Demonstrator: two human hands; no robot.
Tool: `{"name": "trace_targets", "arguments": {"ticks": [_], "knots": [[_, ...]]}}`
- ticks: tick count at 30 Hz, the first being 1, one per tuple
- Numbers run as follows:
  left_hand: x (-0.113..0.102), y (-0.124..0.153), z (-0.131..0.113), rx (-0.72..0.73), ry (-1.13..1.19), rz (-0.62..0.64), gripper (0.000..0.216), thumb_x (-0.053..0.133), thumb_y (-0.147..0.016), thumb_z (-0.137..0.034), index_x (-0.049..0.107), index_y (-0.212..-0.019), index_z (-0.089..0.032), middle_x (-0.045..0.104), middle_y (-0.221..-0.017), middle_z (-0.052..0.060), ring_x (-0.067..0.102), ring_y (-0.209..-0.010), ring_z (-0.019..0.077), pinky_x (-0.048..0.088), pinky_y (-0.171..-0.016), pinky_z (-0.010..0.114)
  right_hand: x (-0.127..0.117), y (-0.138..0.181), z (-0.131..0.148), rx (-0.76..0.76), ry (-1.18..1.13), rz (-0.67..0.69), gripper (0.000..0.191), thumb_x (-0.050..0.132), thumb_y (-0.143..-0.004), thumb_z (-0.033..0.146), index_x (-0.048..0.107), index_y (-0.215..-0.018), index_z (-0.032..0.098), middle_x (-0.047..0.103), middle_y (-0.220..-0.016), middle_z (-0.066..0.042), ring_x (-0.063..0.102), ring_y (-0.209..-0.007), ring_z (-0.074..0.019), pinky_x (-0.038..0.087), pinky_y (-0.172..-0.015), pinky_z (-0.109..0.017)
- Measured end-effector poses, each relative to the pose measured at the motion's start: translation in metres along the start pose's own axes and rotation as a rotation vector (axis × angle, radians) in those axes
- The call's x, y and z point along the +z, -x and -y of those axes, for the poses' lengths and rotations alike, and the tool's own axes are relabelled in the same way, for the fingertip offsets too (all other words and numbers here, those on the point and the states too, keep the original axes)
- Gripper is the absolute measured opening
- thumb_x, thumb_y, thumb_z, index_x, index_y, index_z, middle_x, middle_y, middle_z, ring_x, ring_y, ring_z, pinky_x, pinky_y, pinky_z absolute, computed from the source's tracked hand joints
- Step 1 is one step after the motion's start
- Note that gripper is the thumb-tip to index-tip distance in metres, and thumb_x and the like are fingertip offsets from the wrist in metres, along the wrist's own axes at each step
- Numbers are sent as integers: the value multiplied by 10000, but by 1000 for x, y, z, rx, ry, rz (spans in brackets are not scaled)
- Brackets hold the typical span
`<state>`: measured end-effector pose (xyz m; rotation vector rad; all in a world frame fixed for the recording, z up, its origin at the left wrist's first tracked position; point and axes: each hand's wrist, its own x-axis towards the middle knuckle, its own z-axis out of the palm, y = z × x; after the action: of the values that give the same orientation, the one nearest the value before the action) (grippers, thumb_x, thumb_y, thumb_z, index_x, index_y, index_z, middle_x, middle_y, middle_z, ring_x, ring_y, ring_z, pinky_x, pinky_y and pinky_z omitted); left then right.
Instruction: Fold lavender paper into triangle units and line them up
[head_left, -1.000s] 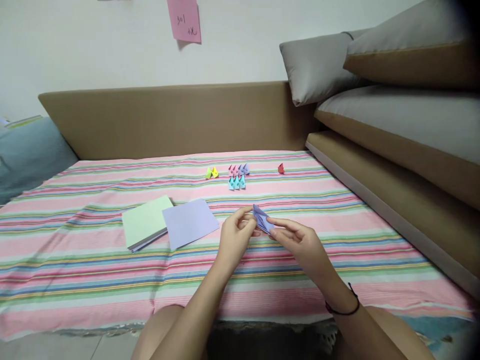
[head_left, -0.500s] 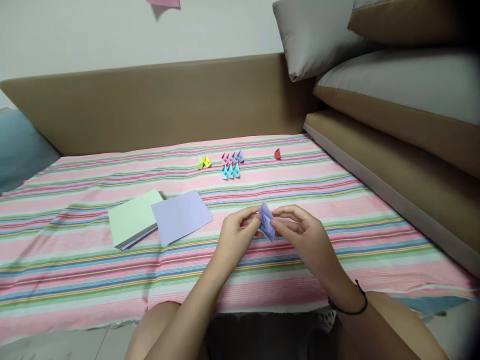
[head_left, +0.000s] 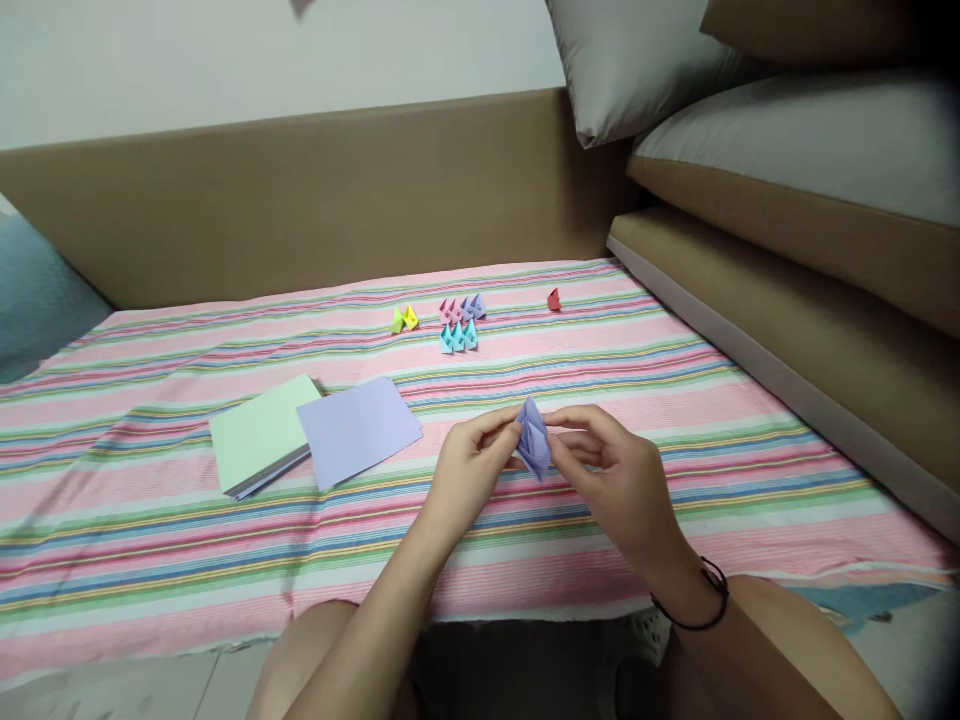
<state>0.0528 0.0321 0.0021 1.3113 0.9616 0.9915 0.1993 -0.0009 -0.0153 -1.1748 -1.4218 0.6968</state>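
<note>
Folded purple paper, lower edge hidden by fingers

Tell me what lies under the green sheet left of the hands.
The green sheet tops a thin stack; purplish edges show along its near side. How many sheets there are is hidden. A purple sheet covers its right corner, and the striped cloth lies below.

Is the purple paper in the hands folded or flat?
Folded. The purple paper is a small pointed shape with creases, pinched between the left hand and right hand.
</note>
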Motion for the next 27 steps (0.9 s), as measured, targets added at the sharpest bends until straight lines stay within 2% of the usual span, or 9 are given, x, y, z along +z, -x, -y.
{"name": "trace_targets", "arguments": {"ticks": [3,8,11,15,20,23,27], "knots": [[0,-1,1,6,4,2,271,588,-828,-294,724,-1039,-192,726,-1002,55,677,-794,168,561,-638,232,0,0,0,-22,43,-17,136,592,-830,184,661,-946,204,705,-854,-14,704,-767,-154,594,-690,-248],[1,0,2,16,-6,-13,290,586,-829,-300,715,-1061,-185,716,-1029,60,668,-870,193,570,-666,251,-2,-2,3,-169,161,-3,191,544,-832,127,698,-924,193,700,-957,-39,679,-826,-146,581,-719,-240],[2,0,3,39,-23,-24,294,584,-826,-288,713,-1067,-181,693,-1096,73,662,-905,204,567,-661,249,-2,-2,4,-167,157,-15,156,568,-827,140,708,-877,188,708,-934,-45,675,-831,-154,577,-715,-242],[3,1,2,88,-100,-34,294,575,-829,-262,713,-1072,-171,669,-1145,97,632,-983,219,550,-731,262,0,-1,3,-5,-15,-83,23,665,-791,211,683,-792,198,720,-855,-30,697,-772,-164,586,-693,-259],[3,3,-1,132,-187,-17,288,550,-847,-250,713,-1074,-182,674,-1118,100,623,-1001,223,532,-764,275,0,-5,-1,267,-365,-89,278,788,-666,250,576,-841,213,710,-800,-7,712,-775,-183,588,-657,-255],[4,4,-1,124,-201,-17,285,560,-843,-261,704,-1073,-175,679,-1077,101,633,-968,221,539,-730,276,-2,-8,-5,332,-427,-80,329,800,-638,233,587,-887,205,709,-822,-14,709,-771,-177,583,-647,-247],[7,5,-1,139,-176,-45,309,629,-810,-301,617,-1094,-177,678,-999,81,657,-800,161,549,-662,250,-1,-8,-9,321,-409,-117,323,775,-662,259,595,-922,191,709,-820,-32,703,-744,-182,583,-636,-274]]}}
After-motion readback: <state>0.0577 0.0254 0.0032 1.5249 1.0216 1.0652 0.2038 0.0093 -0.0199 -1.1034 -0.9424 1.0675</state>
